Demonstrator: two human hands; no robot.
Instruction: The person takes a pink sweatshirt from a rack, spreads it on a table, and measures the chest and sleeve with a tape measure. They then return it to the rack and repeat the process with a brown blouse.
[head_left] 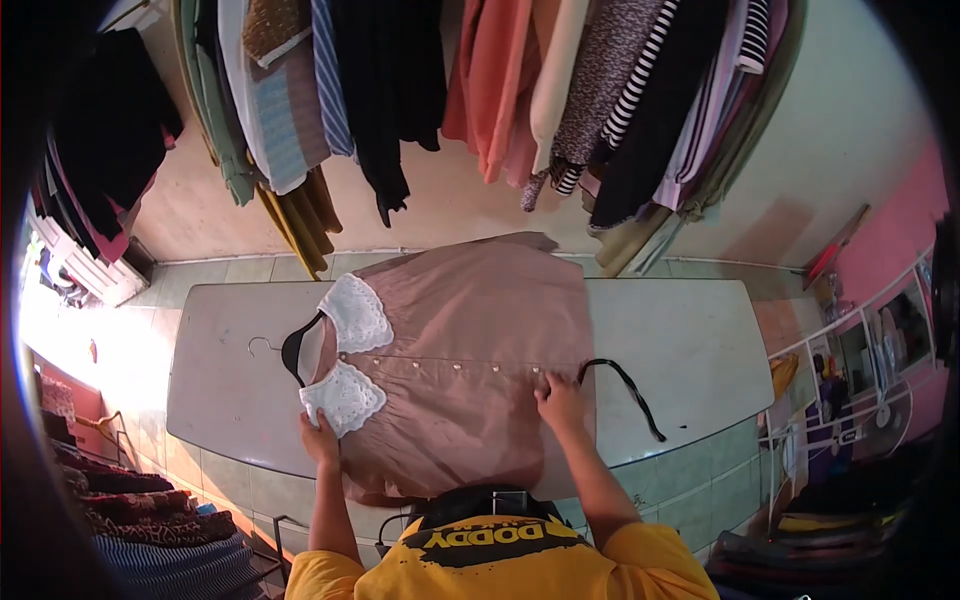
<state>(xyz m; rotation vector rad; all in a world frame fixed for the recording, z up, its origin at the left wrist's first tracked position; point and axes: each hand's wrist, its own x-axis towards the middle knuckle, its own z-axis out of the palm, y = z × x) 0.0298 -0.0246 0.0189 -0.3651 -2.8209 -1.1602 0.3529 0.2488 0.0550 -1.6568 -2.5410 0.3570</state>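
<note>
A dusty-pink blouse [470, 310] lies face up on the table, its neck to the left and hem to the right. It has a white lace collar [358, 312] and a row of small buttons down the front. A black hanger [296, 350] sits inside the neckline, its metal hook pointing left. My left hand [322, 440] is closed on the blouse at the collar's near edge. Near the hem, beside the button row, my right hand [560, 400] pinches the blouse with curled fingers. A black cord [628, 385] extends right from the hem.
The long grey table [235, 400] has rounded corners. Clothes [490, 90] hang above its far side, with more garments [105, 140] at the upper left. Piles of clothing [165, 520] stand at the lower left. A white rack [815, 390] and a fan [885, 420] are at the right.
</note>
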